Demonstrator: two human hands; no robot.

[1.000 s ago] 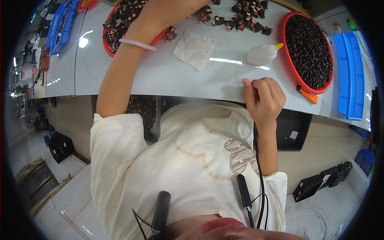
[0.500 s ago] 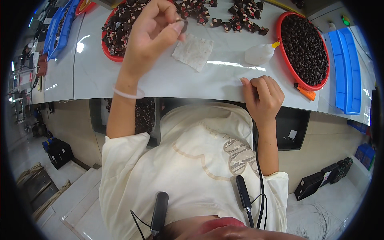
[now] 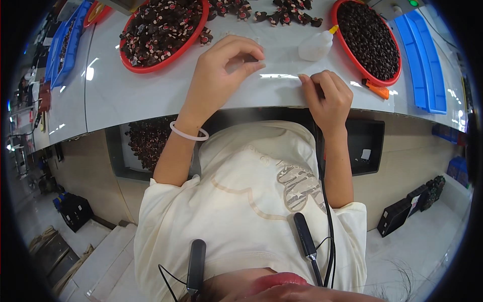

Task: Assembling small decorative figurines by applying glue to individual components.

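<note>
My left hand (image 3: pixel 226 73) is over the middle of the white table, its fingers curved and the thumb apart from the index finger. I see nothing between those fingertips. Opposite it, near the table's front edge, my right hand (image 3: pixel 329 98) is closed with the fingers curled in; whatever it may hold is hidden. A white squeeze bottle (image 3: pixel 316 46) with a yellow tip stands just beyond the right hand. Left of my left hand is a red tub (image 3: pixel 151 68) heaped with small dark brown figures with pink and red parts. More such figures (image 3: pixel 287 16) lie loose at the far side.
A second red tub (image 3: pixel 397 70), full of small dark pieces, stands at the right. An orange-handled cutter (image 3: pixel 376 89) lies by its near rim. Blue trays (image 3: pixel 425 65) flank the table on both sides. Under the tabletop are dark open drawers (image 3: pixel 359 146).
My left hand has come nearer and to the right, away from the left tub. The small dark piece it pinched is no longer visible. My right hand stays nearly in place, while the view has shifted.
</note>
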